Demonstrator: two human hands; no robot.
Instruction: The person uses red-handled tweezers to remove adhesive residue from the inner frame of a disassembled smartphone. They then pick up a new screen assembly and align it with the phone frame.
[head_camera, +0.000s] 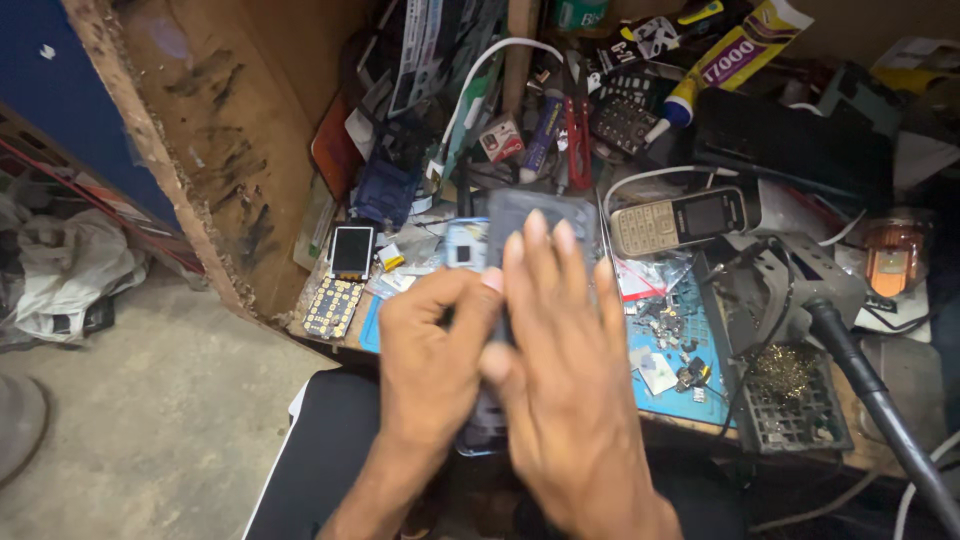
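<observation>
Both hands hold a dark grey phone (538, 212) upright over the front edge of a cluttered workbench. My left hand (432, 362) grips its left side, thumb pressed against it. My right hand (565, 380) lies flat over its face with fingers stretched upward, hiding most of the phone. Only the phone's top and a bit of its lower end show. The hands are slightly blurred.
A keypad phone (680, 220) lies behind my right hand. A blue mat (690, 400) holds small parts. A soldering stand with brass wool (785, 375) and a black handle (880, 400) sit right. A small screen (352, 250) and keypad board (333, 307) lie left. Glue tube (735, 55) at the back.
</observation>
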